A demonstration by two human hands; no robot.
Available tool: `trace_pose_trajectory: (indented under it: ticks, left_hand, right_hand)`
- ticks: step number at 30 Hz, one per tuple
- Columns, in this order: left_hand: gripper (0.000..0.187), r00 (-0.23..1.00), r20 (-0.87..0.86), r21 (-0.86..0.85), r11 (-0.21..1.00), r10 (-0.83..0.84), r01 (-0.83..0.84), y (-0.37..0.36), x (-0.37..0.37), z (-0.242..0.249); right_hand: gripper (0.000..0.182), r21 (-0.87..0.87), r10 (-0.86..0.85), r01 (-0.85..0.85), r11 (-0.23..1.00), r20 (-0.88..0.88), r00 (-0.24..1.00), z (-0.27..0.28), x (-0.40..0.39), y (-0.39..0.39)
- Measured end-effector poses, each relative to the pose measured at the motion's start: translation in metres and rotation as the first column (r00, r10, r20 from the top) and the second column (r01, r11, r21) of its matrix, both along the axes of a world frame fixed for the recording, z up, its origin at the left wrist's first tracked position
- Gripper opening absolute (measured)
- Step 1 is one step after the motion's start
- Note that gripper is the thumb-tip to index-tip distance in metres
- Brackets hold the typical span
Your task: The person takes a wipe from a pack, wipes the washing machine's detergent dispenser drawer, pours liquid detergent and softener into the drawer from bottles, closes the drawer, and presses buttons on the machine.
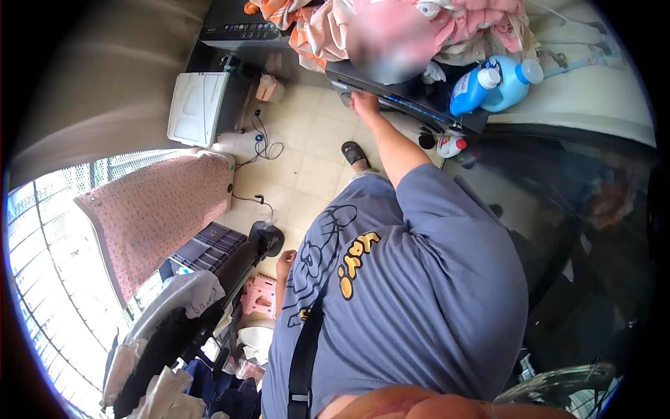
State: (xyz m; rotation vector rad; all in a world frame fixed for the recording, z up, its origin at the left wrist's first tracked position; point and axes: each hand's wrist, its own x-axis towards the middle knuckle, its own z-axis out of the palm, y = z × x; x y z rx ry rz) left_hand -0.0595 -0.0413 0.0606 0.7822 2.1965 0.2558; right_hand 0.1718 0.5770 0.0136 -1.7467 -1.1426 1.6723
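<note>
My right hand [364,105] reaches to the upper centre of the frame, fingers curled in at the front edge of a black, glossy box-shaped appliance [405,101] with a bluish strip along its front. I cannot tell whether the fingers are closed around part of it or only touching it. My left hand [285,262] hangs left of centre, beside my grey-blue T-shirt [419,279] with yellow lettering; it is narrow, with the fingers folded, and I cannot tell if anything is in it.

The appliance stands at the upper right of centre. On top of it lies a heap of pink, patterned fabric [474,31], partly blurred. Just right of the heap stand a blue plastic bottle with a white cap [471,92] and, touching or close behind it, a rounder light-blue jug [509,84]. Below them in the frame is a white bottle with a red cap [451,146].

My foot in a black sandal [354,151] is on the cream tiled floor [307,150], near the centre. A thin black cable [269,150] lies looped on the tiles to its left.
</note>
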Motion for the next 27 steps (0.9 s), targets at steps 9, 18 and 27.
trace_pose_trajectory:
  ticks: [9, 18, 27]
  left_hand:
    - [0.034, 0.999, 0.037, 0.098, 0.995, 0.022, -0.025, 0.112, -0.020, 0.040]
    - [0.035, 0.992, 0.122, -0.062, 0.998, 0.033, -0.026, 0.072, -0.064, 0.017]
    - [0.037, 0.992, 0.115, -0.040, 0.998, 0.045, -0.040, 0.072, -0.102, 0.032]
  right_hand:
    - [0.019, 0.595, -0.075, -0.394, 0.700, 0.610, 0.789, 0.032, 0.002, 0.061]
    - [0.009, 0.585, -0.141, -0.440, 0.681, 0.695, 0.705, 0.036, -0.003, 0.089]
    - [0.012, -0.097, -0.252, 0.243, 0.965, -0.086, 0.964, -0.008, -0.022, 0.007]
